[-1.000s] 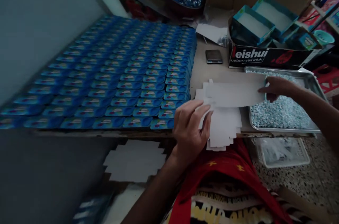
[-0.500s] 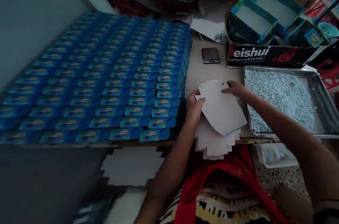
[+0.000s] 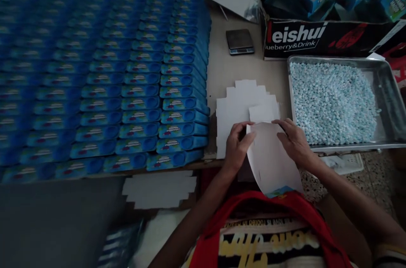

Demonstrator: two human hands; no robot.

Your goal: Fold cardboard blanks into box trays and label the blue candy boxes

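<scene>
A white cardboard box blank [image 3: 274,156], with a bit of blue print at its near end, is held between both hands. At its far left corner my left hand [image 3: 237,143] pinches the edge between thumb and fingers. My right hand [image 3: 294,141] grips the far right corner, where the side flaps are bent up. A small end flap [image 3: 261,113] sticks out past the fingers. Beneath and beyond it, a stack of flat white blanks [image 3: 230,111] with stepped edges lies on the table. The near end of the held blank hangs by the red apron.
Rows of blue printed small boxes [image 3: 139,103] fill the table's left side. A small scale [image 3: 240,41] sits further back. To the right is a metal tray [image 3: 388,103] of pale blue candies [image 3: 333,103], with a black carton [image 3: 317,39] behind. More white blanks [image 3: 160,190] lie below the table edge.
Both hands have drawn the blank off the stack toward my body, and its far flaps are now folded up. My right hand has closed on its corner. The view has tilted downward.
</scene>
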